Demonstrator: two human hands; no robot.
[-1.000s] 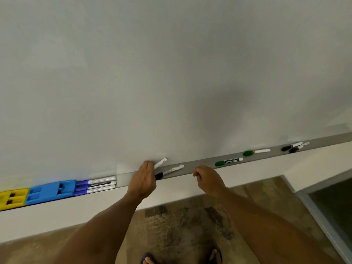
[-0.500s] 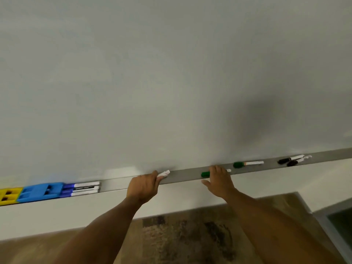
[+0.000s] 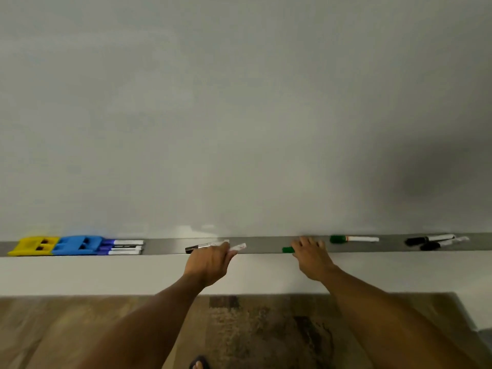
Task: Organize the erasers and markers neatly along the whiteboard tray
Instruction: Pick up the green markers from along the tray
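Observation:
A grey whiteboard tray [image 3: 266, 245] runs across the view. At its left end a yellow eraser [image 3: 33, 246] and a blue eraser [image 3: 77, 245] sit side by side, with three purple markers [image 3: 122, 247] stacked next to them. My left hand [image 3: 210, 262] is closed around black-capped markers [image 3: 198, 247], whose white ends stick out to the right. My right hand [image 3: 310, 255] covers a green marker [image 3: 287, 249] on the tray; only its cap shows. Farther right lie another green marker [image 3: 352, 238] and two black markers [image 3: 432, 241].
The whiteboard [image 3: 239, 115] fills the upper view, with a white wall strip below the tray. Underneath is wooden floor and a patterned rug [image 3: 266, 331]. A sandalled foot [image 3: 198, 363] shows at the bottom edge.
My left hand closed on the black-capped markers and holds them over the tray. My right hand reached right and came down on the nearest green marker. The view shifted right.

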